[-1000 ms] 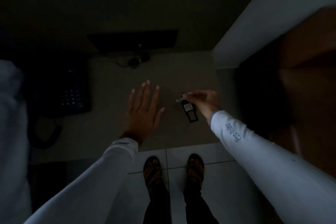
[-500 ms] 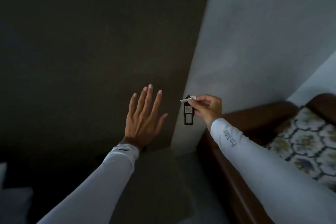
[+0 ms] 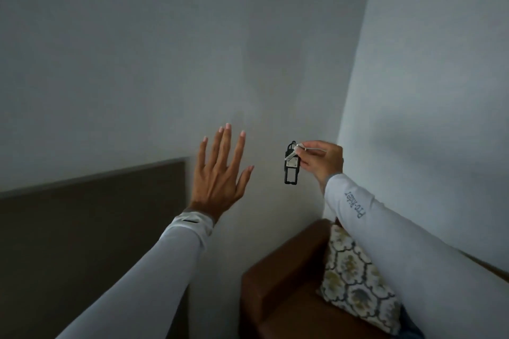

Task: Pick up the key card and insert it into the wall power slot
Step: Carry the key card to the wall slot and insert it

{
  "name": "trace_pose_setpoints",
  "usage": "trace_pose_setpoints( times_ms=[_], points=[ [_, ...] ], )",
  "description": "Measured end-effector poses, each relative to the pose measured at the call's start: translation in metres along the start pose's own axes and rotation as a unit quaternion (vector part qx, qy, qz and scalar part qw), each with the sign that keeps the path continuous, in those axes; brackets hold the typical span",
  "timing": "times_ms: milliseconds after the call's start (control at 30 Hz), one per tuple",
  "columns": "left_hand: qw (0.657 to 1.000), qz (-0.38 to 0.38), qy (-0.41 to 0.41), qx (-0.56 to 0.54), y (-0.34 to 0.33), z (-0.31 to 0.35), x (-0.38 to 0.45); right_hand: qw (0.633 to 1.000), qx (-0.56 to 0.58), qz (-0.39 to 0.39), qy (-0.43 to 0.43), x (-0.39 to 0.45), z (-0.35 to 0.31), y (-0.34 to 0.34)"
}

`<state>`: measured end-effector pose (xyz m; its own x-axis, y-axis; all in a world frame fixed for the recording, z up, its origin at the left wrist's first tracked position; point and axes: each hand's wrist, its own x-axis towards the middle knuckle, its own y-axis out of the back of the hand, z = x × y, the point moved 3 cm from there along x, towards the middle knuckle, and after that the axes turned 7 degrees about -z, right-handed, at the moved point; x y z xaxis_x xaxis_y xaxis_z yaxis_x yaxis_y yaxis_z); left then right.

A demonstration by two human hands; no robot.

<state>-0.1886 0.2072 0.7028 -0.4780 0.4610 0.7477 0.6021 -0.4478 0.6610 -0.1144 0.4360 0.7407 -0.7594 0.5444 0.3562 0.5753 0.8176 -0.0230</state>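
My right hand [image 3: 322,159] pinches a metal key and ring from which a black, frame-shaped key card tag [image 3: 291,169] dangles in the air in front of a pale wall. The tag hangs upright with a small white label in its upper half. My left hand [image 3: 220,173] is raised to the left of it, palm forward, fingers spread, holding nothing. No wall power slot shows in this view.
A dark panel [image 3: 91,217] covers the lower left wall. A brown armchair [image 3: 281,283] with a patterned cushion [image 3: 355,281] stands at the lower right, under my right arm. Two pale walls meet in a corner [image 3: 349,107] behind my right hand.
The view has swung up and right, from the table and floor to the bare walls. My right hand has lifted the tag off the table and carries it hanging; my left hand stays spread.
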Motion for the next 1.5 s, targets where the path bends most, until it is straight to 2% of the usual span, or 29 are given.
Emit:
trace_pose_setpoints(
  times_ms=[200, 400, 633, 733, 800, 900, 1200, 1500],
  points=[
    [0.995, 0.053, -0.066, -0.06, 0.018, 0.128, 0.069, 0.997, -0.016, 0.073, 0.029, -0.001, -0.067, 0.142],
    [0.983, 0.065, -0.12, -0.122, 0.027, 0.284, 0.097, 0.99, -0.072, 0.119, 0.034, -0.027, -0.109, 0.31],
    [0.964, 0.061, -0.186, -0.183, 0.046, 0.487, 0.108, 0.975, -0.133, 0.174, 0.027, -0.1, -0.156, 0.511],
    [0.954, 0.058, -0.211, -0.206, 0.056, 0.568, 0.11, 0.974, -0.123, 0.19, 0.002, -0.134, -0.176, 0.583],
    [0.946, 0.054, -0.228, -0.225, 0.064, 0.62, 0.11, 0.961, -0.161, 0.223, 0.0, -0.156, -0.188, 0.629],
    [0.933, 0.047, -0.256, -0.249, 0.076, 0.686, 0.109, 0.931, -0.237, 0.276, 0.014, -0.182, -0.199, 0.689],
    [0.894, 0.067, -0.319, -0.308, 0.084, 0.859, 0.12, 0.9, -0.26, 0.351, 0.003, -0.221, -0.205, 0.84],
    [0.895, 0.069, -0.331, -0.292, 0.04, 1.004, 0.163, 0.889, -0.284, 0.359, 0.0, -0.179, -0.185, 0.979]
  ],
)
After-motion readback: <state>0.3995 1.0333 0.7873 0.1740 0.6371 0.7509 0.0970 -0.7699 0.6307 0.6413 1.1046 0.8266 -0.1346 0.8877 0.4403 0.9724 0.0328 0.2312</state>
